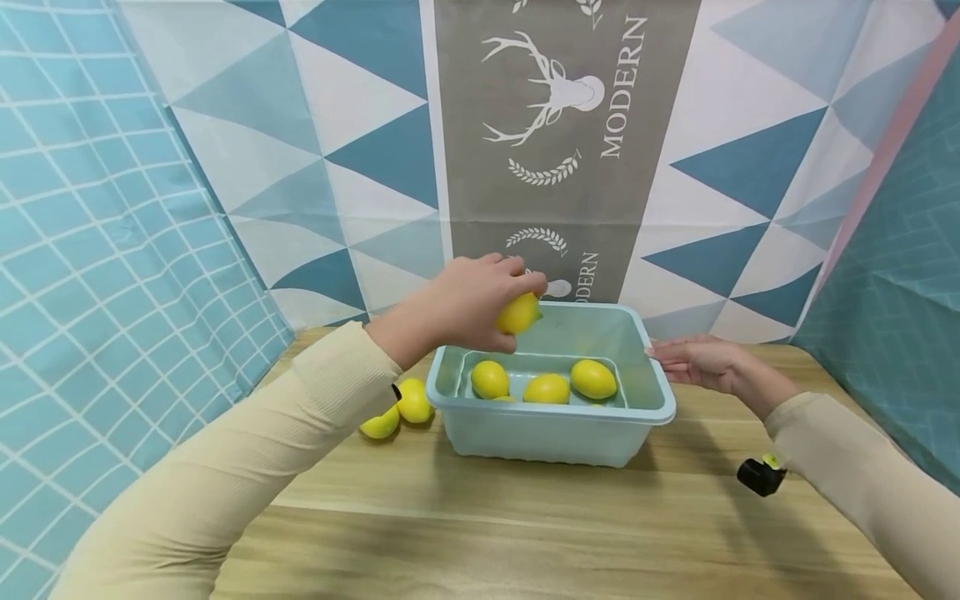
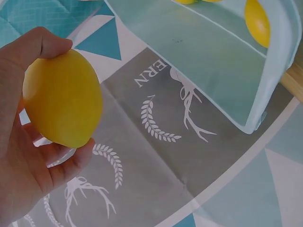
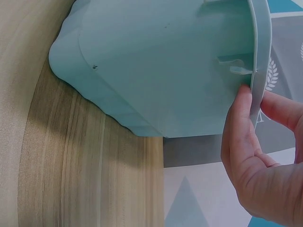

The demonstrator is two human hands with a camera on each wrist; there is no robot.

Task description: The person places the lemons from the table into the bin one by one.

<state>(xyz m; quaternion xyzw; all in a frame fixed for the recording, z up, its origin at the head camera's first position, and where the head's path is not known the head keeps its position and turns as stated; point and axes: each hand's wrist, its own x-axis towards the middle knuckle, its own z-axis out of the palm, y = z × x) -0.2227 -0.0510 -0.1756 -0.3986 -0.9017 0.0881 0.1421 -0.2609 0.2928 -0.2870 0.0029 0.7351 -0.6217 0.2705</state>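
Observation:
My left hand (image 1: pixel 480 304) grips a lemon (image 1: pixel 519 315) above the left back part of a pale blue plastic basin (image 1: pixel 540 429). In the left wrist view the thumb lies along one end of that lemon (image 2: pixel 64 97) and the fingertips curl under the other. Several lemons lie on the basin's floor, among them one lemon (image 1: pixel 593 379) at the right and another lemon (image 1: pixel 490 379) at the left. My right hand (image 1: pixel 701 364) pinches the basin's right rim (image 3: pixel 260 61), thumb on one side and fingers beneath it on the other.
Two lemons (image 1: pixel 414 402) sit on the wooden table (image 1: pixel 487 533) left of the basin, partly behind my left sleeve. A patterned sheet (image 1: pixel 367 125) rises behind the basin, with a blue grid-patterned sheet (image 1: pixel 90 208) at the left and a teal one (image 1: pixel 900 292) at the right.

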